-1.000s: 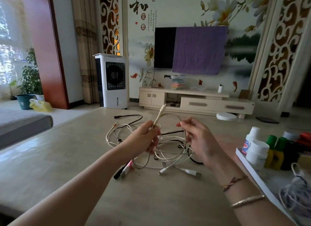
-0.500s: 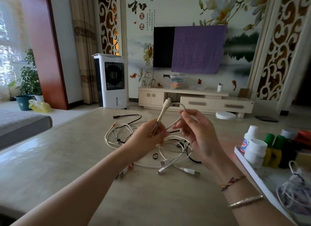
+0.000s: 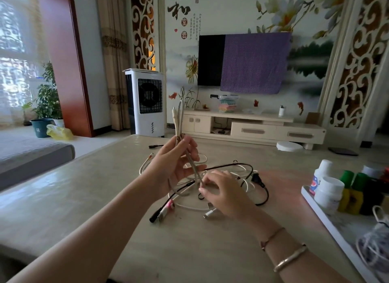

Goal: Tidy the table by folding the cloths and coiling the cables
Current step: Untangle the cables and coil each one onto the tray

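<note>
A tangle of white cables (image 3: 190,207) and a black cable (image 3: 257,180) lies in the middle of the beige table (image 3: 63,198). My left hand (image 3: 174,162) is raised above the pile and grips a doubled cream cable (image 3: 177,122) whose plug end stands upright above the fingers. That cable runs down to my right hand (image 3: 223,193), which is low over the pile and pinches it near the tabletop. A pink-tipped plug (image 3: 169,206) and a black plug (image 3: 153,217) lie at the pile's near edge.
A white tray (image 3: 328,221) at the right table edge holds white bottles (image 3: 327,193), green-capped yellow bottles (image 3: 350,195) and a bundle of thin cord (image 3: 374,244). A loose black connector (image 3: 154,146) lies farther back on the table. A grey sofa (image 3: 31,154) sits left.
My right hand let go of the upper loop and dropped to the pile, taking the cable lower down. My left hand moved left and up with the cable end.
</note>
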